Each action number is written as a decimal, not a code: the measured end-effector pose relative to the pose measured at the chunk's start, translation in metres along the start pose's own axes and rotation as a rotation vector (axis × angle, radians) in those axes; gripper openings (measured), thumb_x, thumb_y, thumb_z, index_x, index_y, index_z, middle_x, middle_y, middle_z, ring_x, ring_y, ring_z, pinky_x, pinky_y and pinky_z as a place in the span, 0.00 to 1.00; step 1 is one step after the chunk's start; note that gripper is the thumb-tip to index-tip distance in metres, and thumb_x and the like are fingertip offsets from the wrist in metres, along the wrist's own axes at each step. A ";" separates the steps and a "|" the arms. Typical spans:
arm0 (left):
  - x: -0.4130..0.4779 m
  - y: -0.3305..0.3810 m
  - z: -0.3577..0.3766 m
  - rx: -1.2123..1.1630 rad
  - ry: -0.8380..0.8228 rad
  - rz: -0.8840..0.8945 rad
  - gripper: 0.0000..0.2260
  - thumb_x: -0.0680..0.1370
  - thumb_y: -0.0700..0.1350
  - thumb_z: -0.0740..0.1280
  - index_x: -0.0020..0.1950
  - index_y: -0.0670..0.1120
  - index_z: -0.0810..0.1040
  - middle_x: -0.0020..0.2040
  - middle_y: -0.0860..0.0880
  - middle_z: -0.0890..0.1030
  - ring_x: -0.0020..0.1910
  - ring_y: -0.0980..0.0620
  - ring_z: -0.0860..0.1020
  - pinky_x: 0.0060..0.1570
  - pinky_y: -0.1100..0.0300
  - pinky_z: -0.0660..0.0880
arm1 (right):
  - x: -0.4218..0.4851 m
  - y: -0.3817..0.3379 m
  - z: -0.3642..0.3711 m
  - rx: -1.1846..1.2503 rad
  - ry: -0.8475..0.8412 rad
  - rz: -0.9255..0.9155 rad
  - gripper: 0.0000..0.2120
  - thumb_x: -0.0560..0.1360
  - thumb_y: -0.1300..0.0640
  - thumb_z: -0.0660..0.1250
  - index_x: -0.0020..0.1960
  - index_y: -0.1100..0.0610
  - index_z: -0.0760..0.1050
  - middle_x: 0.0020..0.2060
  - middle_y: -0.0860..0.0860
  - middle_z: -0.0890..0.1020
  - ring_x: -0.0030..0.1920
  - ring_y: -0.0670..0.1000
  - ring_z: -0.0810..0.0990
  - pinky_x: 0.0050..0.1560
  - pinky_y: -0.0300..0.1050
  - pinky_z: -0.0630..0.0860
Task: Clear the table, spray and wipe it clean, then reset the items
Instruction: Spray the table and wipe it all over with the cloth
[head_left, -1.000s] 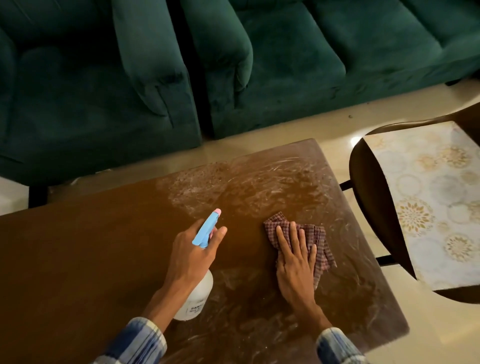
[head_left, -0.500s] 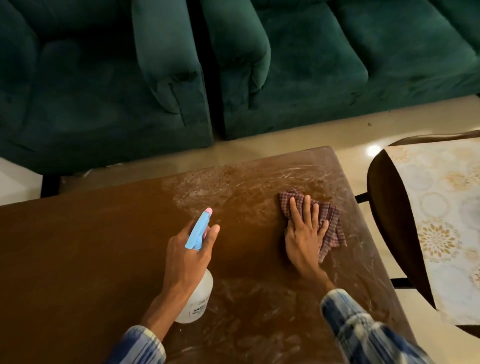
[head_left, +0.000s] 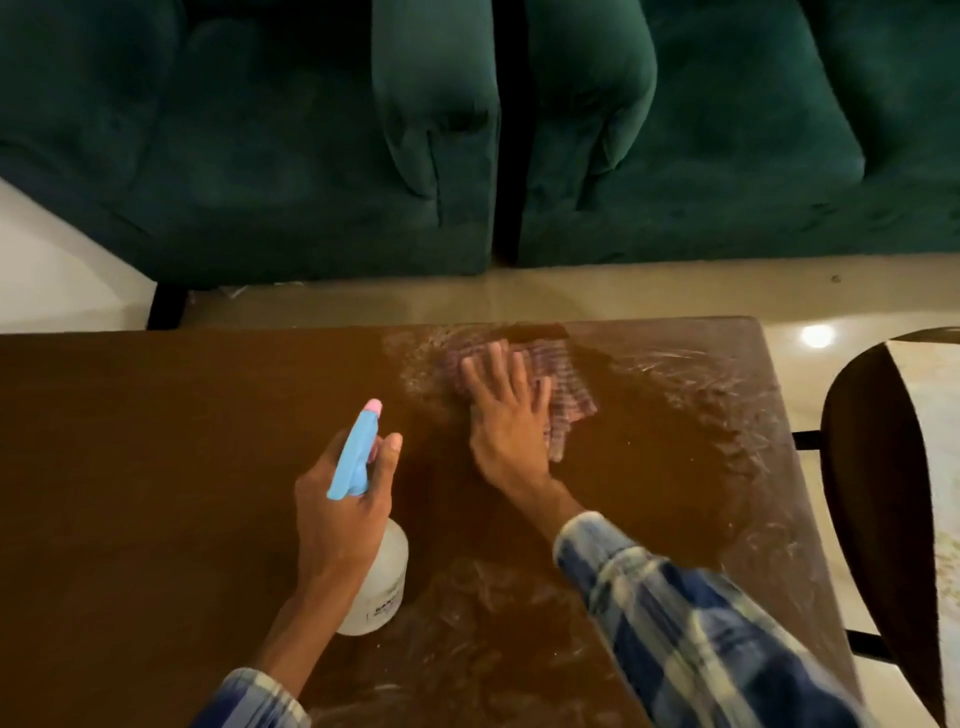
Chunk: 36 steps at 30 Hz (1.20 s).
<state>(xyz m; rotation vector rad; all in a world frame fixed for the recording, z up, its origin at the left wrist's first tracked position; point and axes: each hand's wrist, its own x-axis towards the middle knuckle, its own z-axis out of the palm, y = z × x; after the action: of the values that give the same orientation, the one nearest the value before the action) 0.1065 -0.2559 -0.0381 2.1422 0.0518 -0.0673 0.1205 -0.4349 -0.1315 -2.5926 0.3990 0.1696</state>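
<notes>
The right hand (head_left: 511, 415) is lying flat on the cloth (head_left: 569, 395), fingers straight and spread, gripping nothing; it is pressing the cloth onto the table (head_left: 130, 467) close to the far edge, right of the middle. The cloth is showing blurred, a reddish check and little more; it is looking soft, limp and light, so it is likely to bunch unless a flat palm is bearing on it, and for lifting it a pinch at a bunched fold would do. The left hand (head_left: 343, 509) is curling round the neck of the bottle (head_left: 382, 582), thumb lying up beside the blue head (head_left: 356, 452) with its pink tip; the bottle is sitting over the near part of the table, tilted; whether its base is touching I cannot tell. It is looking like thin, smooth, cloudy plastic, light and perhaps slippery when wet; the neck under the trigger is the sure hold. The table is hard, brown and flat; whitish smears are streaking its right half, while the left is looking dry and dull. Behind it a green plush sofa (head_left: 260, 156) is standing; a dark round-rimmed chair (head_left: 872, 467) is at the right.
</notes>
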 end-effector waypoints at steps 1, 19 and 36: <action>0.000 -0.002 -0.003 0.000 0.018 -0.015 0.15 0.74 0.55 0.68 0.55 0.48 0.78 0.39 0.49 0.81 0.35 0.49 0.81 0.34 0.56 0.81 | -0.008 -0.019 0.011 -0.031 -0.062 -0.156 0.30 0.83 0.54 0.55 0.83 0.42 0.51 0.83 0.48 0.43 0.82 0.56 0.38 0.78 0.68 0.36; -0.020 -0.018 -0.026 -0.026 0.065 -0.061 0.11 0.76 0.56 0.67 0.51 0.50 0.76 0.36 0.53 0.78 0.33 0.55 0.79 0.32 0.68 0.76 | -0.027 0.019 0.001 -0.134 -0.066 -0.157 0.28 0.85 0.52 0.52 0.83 0.40 0.48 0.83 0.47 0.45 0.83 0.54 0.40 0.79 0.67 0.39; -0.201 -0.073 -0.094 0.006 -0.017 -0.192 0.14 0.76 0.64 0.66 0.50 0.54 0.78 0.37 0.49 0.81 0.35 0.48 0.82 0.34 0.44 0.81 | -0.189 0.000 0.038 -0.171 -0.215 -0.373 0.28 0.86 0.53 0.52 0.82 0.39 0.48 0.83 0.45 0.44 0.83 0.53 0.40 0.78 0.65 0.38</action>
<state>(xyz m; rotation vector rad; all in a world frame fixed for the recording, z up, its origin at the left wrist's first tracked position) -0.0964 -0.1399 -0.0345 2.1375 0.2480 -0.1982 -0.0601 -0.3690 -0.1276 -2.7232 -0.1847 0.3586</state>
